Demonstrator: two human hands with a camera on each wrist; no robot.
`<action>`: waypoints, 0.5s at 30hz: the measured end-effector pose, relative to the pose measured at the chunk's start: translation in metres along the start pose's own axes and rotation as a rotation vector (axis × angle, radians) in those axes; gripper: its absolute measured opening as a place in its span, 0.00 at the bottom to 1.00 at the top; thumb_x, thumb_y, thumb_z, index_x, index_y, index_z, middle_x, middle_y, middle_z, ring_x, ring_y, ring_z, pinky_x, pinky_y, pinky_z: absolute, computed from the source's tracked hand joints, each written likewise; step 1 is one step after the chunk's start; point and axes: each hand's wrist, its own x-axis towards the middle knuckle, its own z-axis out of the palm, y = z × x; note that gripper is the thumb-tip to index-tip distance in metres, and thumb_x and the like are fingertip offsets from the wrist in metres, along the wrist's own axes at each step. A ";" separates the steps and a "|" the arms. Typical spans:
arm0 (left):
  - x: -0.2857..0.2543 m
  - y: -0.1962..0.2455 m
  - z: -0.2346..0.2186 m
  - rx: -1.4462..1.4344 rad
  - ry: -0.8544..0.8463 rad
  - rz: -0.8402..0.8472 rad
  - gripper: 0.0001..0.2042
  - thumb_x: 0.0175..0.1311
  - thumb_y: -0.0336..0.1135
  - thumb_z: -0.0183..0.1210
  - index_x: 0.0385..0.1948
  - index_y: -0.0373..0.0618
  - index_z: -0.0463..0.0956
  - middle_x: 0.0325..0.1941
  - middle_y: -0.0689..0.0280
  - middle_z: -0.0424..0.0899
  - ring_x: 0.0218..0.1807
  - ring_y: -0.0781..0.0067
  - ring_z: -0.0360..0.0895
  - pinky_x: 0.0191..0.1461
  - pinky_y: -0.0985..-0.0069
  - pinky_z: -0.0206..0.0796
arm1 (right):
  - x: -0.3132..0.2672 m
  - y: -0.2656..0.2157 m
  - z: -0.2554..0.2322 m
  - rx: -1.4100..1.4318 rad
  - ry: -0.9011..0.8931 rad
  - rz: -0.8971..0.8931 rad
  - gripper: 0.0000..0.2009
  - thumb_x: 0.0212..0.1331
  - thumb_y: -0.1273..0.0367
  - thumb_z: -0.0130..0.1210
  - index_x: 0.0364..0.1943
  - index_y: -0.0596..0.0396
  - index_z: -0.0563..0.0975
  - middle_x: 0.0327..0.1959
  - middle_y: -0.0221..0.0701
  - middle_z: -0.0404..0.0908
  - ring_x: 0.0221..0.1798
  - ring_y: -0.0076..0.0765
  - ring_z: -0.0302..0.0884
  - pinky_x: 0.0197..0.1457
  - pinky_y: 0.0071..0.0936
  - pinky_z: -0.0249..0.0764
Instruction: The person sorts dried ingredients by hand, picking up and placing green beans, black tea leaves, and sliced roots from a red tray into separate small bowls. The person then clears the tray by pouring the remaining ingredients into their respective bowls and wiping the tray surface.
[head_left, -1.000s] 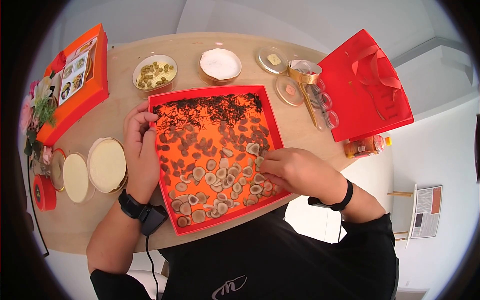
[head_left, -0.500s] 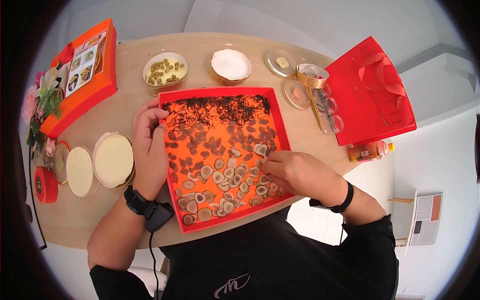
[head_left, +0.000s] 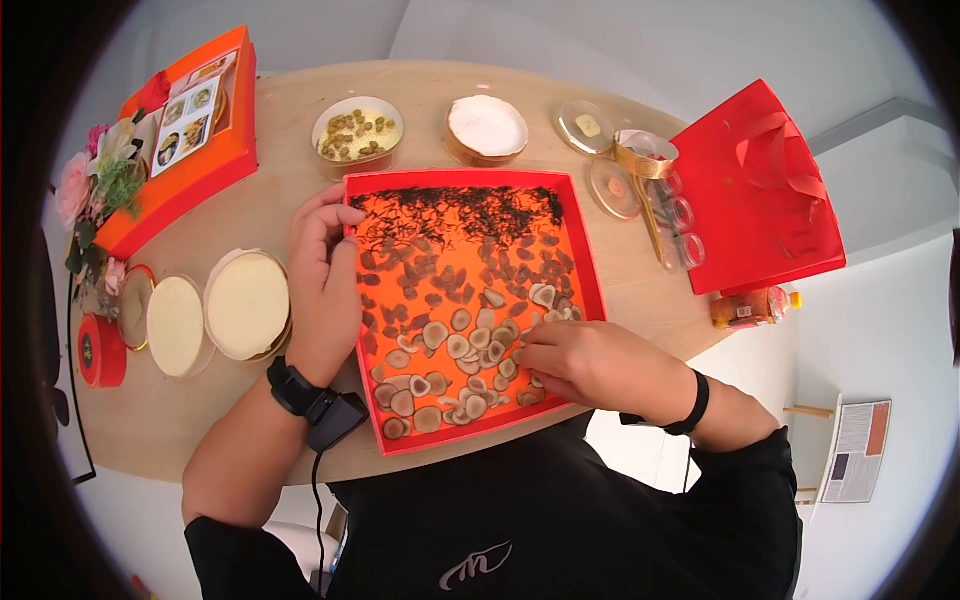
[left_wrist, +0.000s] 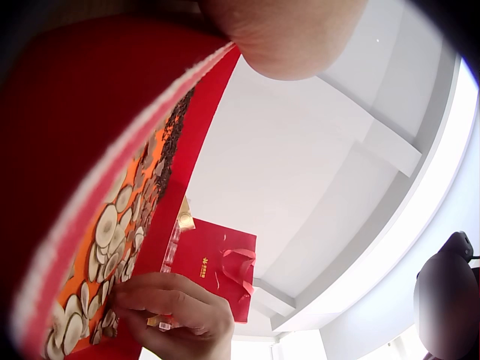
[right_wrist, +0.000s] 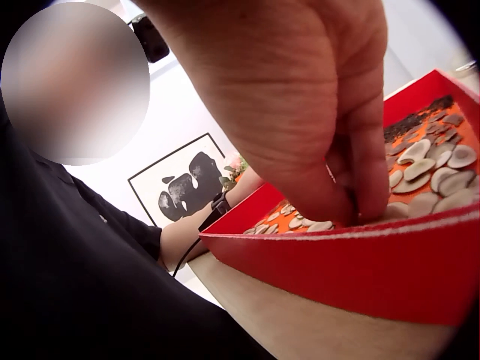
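Observation:
A shallow red box with an orange floor sits at the table's front edge. Inside it, black shreds line the far side, small brown pieces cover the middle, and pale round slices with dark rims lie at the near side. My left hand grips the box's left wall near the far corner, fingers bent over the rim. Over the near right wall reaches my right hand, its thumb and fingertips pinched together at a slice; most of that slice is hidden behind the fingers.
Behind the box stand a bowl of green pieces and a bowl of white powder. Two pale-filled bowls are on the left, beside flowers and an orange box. On the right are a golden ladle, small jars and a red bag.
The whole scene has shifted rightward in the head view. My right hand has moved slightly left and nearer relative to the box, among the slices. The left hand keeps its hold on the wall.

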 end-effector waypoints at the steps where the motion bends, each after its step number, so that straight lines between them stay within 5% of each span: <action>1: 0.000 -0.002 0.000 0.011 0.003 -0.003 0.13 0.87 0.21 0.50 0.63 0.42 0.80 0.88 0.58 0.72 0.79 0.69 0.78 0.84 0.65 0.72 | 0.000 -0.001 0.000 -0.006 -0.023 0.000 0.08 0.73 0.72 0.70 0.48 0.59 0.83 0.48 0.40 0.86 0.52 0.55 0.91 0.55 0.49 0.90; 4: 0.001 -0.001 0.002 -0.071 0.016 -0.025 0.16 0.81 0.17 0.50 0.62 0.41 0.82 0.84 0.56 0.73 0.78 0.65 0.77 0.83 0.64 0.72 | 0.002 -0.004 0.002 -0.016 -0.005 -0.037 0.08 0.73 0.71 0.70 0.46 0.59 0.83 0.47 0.40 0.85 0.51 0.55 0.91 0.54 0.50 0.90; 7: 0.001 -0.006 0.000 -0.002 -0.002 0.003 0.13 0.88 0.20 0.51 0.64 0.41 0.80 0.87 0.59 0.72 0.75 0.71 0.79 0.81 0.67 0.74 | 0.004 -0.005 0.000 -0.051 -0.057 -0.019 0.07 0.77 0.70 0.70 0.52 0.56 0.86 0.48 0.38 0.86 0.49 0.53 0.93 0.52 0.49 0.91; 12: 0.001 -0.002 0.001 0.011 0.008 -0.003 0.14 0.86 0.19 0.50 0.63 0.41 0.80 0.86 0.58 0.72 0.72 0.72 0.80 0.81 0.67 0.74 | 0.008 -0.006 0.006 -0.035 -0.031 -0.003 0.05 0.73 0.71 0.71 0.47 0.56 0.87 0.42 0.38 0.86 0.46 0.54 0.92 0.49 0.50 0.90; 15: 0.000 0.000 0.003 -0.046 0.056 0.001 0.14 0.80 0.18 0.52 0.59 0.41 0.82 0.81 0.55 0.76 0.73 0.63 0.78 0.79 0.65 0.72 | 0.015 -0.009 -0.003 0.021 -0.009 0.004 0.05 0.69 0.73 0.72 0.45 0.55 0.88 0.40 0.37 0.86 0.45 0.55 0.92 0.48 0.49 0.89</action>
